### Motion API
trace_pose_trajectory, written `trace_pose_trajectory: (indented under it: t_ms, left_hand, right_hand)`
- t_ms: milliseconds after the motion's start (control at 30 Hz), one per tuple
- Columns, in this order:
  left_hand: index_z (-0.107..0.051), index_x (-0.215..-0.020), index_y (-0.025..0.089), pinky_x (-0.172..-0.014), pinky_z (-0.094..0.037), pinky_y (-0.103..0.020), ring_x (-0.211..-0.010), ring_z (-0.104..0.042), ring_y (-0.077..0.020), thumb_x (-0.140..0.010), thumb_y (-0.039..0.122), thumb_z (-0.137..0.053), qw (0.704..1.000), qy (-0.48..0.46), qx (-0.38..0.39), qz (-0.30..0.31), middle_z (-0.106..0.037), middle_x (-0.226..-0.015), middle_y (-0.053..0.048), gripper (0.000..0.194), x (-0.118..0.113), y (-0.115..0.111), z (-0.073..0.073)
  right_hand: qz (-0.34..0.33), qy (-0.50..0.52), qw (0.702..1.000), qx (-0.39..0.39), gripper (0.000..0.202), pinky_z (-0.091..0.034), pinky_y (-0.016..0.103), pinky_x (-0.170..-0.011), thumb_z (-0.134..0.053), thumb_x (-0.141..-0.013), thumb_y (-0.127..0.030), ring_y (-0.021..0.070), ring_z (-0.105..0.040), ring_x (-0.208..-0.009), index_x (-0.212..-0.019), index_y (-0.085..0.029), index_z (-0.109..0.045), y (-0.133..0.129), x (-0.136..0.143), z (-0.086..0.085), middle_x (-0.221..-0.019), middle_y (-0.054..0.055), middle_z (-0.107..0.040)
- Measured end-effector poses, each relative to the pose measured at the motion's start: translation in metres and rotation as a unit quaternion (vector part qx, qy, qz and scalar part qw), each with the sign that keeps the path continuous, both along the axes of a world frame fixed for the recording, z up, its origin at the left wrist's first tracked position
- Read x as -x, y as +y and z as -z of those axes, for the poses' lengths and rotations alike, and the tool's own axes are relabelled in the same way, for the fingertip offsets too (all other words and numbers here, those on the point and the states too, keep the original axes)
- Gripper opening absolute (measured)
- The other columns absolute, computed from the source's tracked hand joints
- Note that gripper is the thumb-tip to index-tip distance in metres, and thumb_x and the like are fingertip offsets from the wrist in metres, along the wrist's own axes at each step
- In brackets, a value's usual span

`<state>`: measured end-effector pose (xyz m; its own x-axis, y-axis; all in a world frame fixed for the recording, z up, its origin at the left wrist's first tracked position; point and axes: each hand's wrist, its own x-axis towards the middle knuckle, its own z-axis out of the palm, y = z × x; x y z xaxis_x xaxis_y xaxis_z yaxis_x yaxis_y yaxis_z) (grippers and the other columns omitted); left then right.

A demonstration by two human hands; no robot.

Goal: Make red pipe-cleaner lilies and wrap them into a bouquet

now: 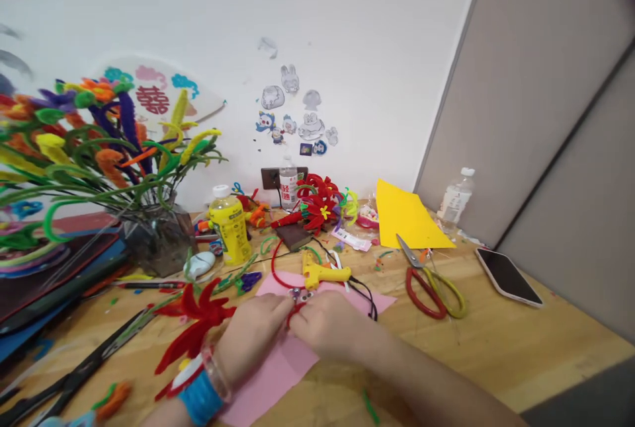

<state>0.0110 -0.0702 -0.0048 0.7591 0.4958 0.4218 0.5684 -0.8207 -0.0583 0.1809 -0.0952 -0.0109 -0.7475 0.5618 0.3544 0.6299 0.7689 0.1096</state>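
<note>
My left hand (258,328) and my right hand (330,324) meet over a pink sheet (278,381) on the wooden table. Between their fingertips shows a small red fuzzy piece (296,311), pinched by my right hand. My left fingers are pressed together beside it, and what they hold is hidden. Small silvery round bits (300,294) lie just beyond the fingertips. A yellow glue gun (325,273) rests behind my hands. Left of my left hand lies a red fuzzy flower (201,314).
Red-and-yellow scissors (431,288), a phone (508,275) and a yellow sheet (407,219) are at the right. Black scissors (84,367), a vase (161,235) of fuzzy flowers and a yellow bottle (230,225) stand or lie at the left.
</note>
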Motion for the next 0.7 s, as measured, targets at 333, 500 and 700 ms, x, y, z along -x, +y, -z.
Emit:
trace_pose_trajectory:
  t_ms: [333,500,700]
  left_hand:
    - [-0.051,-0.077,0.018,-0.049,-0.041,-0.020,-0.050,-0.054,-0.0117,-0.089,0.020,-0.035,0.989,-0.124,-0.025,0.081,-0.060,-0.060,0.001,0.020,-0.009,-0.019,-0.005]
    - [-0.054,-0.088,0.017,-0.053,-0.045,-0.023,-0.059,-0.060,-0.0155,-0.085,0.019,-0.041,0.994,-0.108,0.011,-0.018,-0.064,-0.068,-0.004,0.014,-0.006,-0.010,-0.005]
    - [-0.057,-0.076,0.019,-0.053,-0.045,-0.026,-0.058,-0.058,-0.0168,-0.078,0.011,-0.044,0.999,-0.012,0.040,-0.016,-0.062,-0.065,-0.004,0.015,-0.006,-0.009,0.003]
  right_hand:
    - [-0.021,0.158,0.940,0.303,0.022,-0.040,0.016,-0.060,-0.041,-0.089,-0.014,0.0093,-0.057,-0.068,-0.078,-0.013,-0.060,0.022,-0.021,0.004,-0.074,-0.001,-0.063]
    - [0.094,0.087,0.976,0.178,0.020,-0.041,0.025,-0.057,-0.042,-0.086,-0.015,0.0181,-0.061,-0.067,-0.084,-0.012,-0.062,-0.001,0.007,0.008,-0.082,0.009,-0.068]
    - [0.042,-0.006,0.999,0.006,0.017,-0.038,0.027,-0.051,-0.043,-0.086,-0.013,0.0183,-0.058,-0.057,-0.085,-0.010,-0.059,-0.011,0.003,-0.003,-0.069,0.008,-0.066]
